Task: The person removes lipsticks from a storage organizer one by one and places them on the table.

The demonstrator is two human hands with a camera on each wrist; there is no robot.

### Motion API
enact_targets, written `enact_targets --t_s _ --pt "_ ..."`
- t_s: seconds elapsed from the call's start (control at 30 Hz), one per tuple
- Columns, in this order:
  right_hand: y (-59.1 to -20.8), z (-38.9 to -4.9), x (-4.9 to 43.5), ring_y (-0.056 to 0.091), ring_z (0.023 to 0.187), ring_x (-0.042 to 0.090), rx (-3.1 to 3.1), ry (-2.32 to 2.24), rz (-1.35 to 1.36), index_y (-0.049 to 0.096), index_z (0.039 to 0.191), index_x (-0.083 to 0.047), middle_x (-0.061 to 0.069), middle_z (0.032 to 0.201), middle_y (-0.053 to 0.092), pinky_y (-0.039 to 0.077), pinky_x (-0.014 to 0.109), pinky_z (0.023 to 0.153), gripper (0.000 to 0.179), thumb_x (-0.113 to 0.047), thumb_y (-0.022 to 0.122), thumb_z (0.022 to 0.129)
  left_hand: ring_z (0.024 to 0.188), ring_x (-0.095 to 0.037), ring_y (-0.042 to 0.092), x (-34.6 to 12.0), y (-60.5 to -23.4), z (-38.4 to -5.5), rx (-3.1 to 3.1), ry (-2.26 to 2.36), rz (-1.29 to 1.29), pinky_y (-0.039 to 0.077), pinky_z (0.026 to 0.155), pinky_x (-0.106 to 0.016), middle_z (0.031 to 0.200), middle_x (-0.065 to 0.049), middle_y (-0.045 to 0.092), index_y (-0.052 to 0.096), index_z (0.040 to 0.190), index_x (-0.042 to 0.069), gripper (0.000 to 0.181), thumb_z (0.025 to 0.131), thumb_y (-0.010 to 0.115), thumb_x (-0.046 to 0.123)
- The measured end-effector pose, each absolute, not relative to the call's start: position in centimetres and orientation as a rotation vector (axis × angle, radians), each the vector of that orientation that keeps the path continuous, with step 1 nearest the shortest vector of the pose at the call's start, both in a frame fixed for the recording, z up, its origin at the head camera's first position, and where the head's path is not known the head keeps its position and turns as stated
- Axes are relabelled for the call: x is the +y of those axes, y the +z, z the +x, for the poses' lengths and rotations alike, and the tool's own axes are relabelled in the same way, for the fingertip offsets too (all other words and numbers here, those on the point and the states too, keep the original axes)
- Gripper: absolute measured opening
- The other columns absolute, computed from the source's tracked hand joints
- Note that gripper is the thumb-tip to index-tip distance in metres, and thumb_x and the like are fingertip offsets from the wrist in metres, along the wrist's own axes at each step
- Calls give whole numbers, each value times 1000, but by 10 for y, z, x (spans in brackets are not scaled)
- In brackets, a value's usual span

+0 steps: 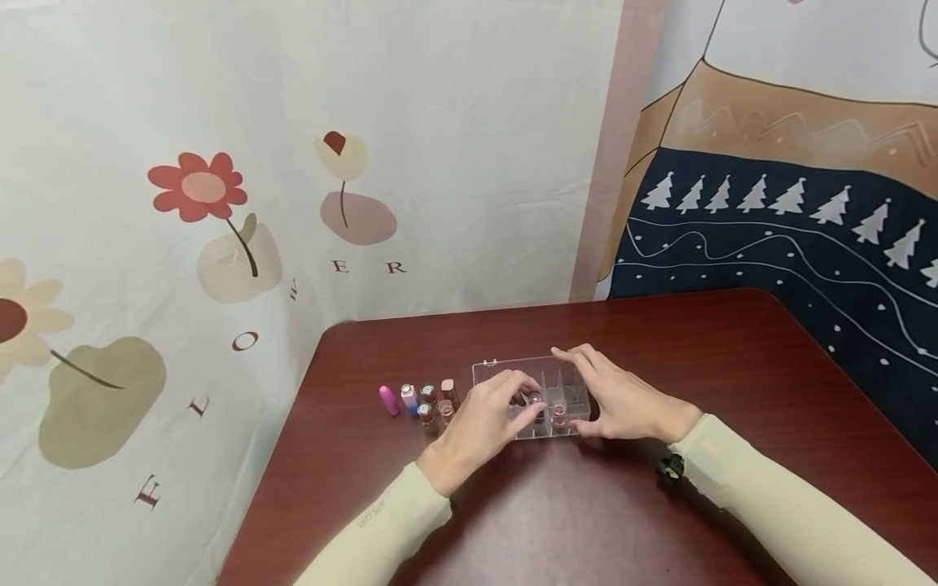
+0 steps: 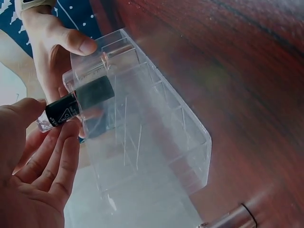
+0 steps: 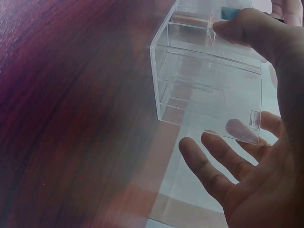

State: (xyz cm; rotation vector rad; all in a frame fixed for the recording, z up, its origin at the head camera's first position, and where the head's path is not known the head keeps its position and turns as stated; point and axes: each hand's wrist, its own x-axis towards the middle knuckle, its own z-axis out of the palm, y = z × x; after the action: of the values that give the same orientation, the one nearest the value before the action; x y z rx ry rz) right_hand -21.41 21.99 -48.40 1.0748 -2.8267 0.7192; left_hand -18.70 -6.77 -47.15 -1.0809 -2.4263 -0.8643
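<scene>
My left hand (image 1: pixel 479 415) pinches a small cosmetic tube (image 2: pixel 61 110) with a black label and a clear end, likely a lip gloss. Its dark end sits inside a compartment of the clear divided box (image 2: pixel 164 102). My right hand (image 1: pixel 630 399) grips the box's right end, thumb at the front and other fingers toward the back; in the right wrist view some fingers (image 3: pixel 204 166) are spread apart from it. Another small tube (image 1: pixel 559 417) stands in a front compartment beside the held one. My left hand hides part of the box in the head view.
Left of the box stand a pink tube (image 1: pixel 389 400), a white and blue tube (image 1: pixel 409 400), a brown tube with a light top (image 1: pixel 449 392) and several dark tubes (image 1: pixel 427 417). The dark red table (image 1: pixel 572 513) meets printed cloth walls (image 1: pixel 469 203) behind.
</scene>
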Motion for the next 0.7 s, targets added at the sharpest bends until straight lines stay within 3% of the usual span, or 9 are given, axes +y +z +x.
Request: enact_targets --t_s 0.7 --pt "-485 -215 221 66 140 33 -2810 725 1082 33 180 -12 15 160 55 67 49 110 122 -31 105 83 95 -16 80 -85 -460 -179 -2298 -753 -1044 68 87 -25 111 -4 81 78 120 8 22 102 91 13"
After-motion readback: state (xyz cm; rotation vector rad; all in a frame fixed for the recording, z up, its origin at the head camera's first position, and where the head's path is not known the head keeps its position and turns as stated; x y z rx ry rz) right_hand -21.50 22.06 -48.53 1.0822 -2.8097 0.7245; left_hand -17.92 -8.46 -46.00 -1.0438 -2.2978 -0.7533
